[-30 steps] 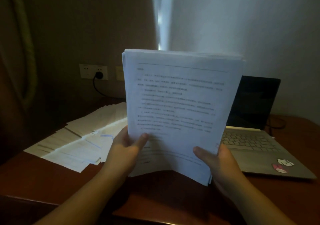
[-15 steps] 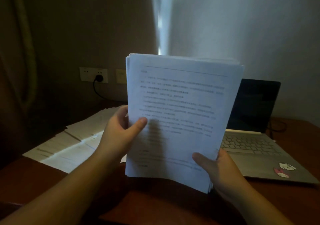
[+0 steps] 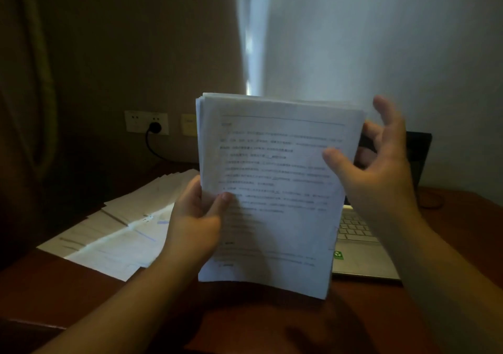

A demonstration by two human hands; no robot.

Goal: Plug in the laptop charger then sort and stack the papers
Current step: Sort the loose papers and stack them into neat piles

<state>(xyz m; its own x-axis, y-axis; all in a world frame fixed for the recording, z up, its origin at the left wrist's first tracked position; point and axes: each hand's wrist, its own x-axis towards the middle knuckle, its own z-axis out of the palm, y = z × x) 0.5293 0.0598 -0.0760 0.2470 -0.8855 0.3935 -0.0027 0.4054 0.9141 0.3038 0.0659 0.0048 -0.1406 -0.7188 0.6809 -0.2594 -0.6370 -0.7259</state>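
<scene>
Head view: left hand (image 3: 194, 225) grips paper stack (image 3: 272, 196); right hand (image 3: 381, 168) beside it.

We see our two bare forearms rising from the near edge, no sleeves, watch or rings visible on either. Our bare left hand (image 3: 194, 224) shows a short, unpainted thumbnail. Our bare right hand (image 3: 381, 168) looks blurred, its fingertips too soft to read for detail.

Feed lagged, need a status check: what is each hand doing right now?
Left hand: grips the held stack of papers at its left edge.
Right hand: open, fingers spread at the stack's right edge; no firm grip visible.
</scene>
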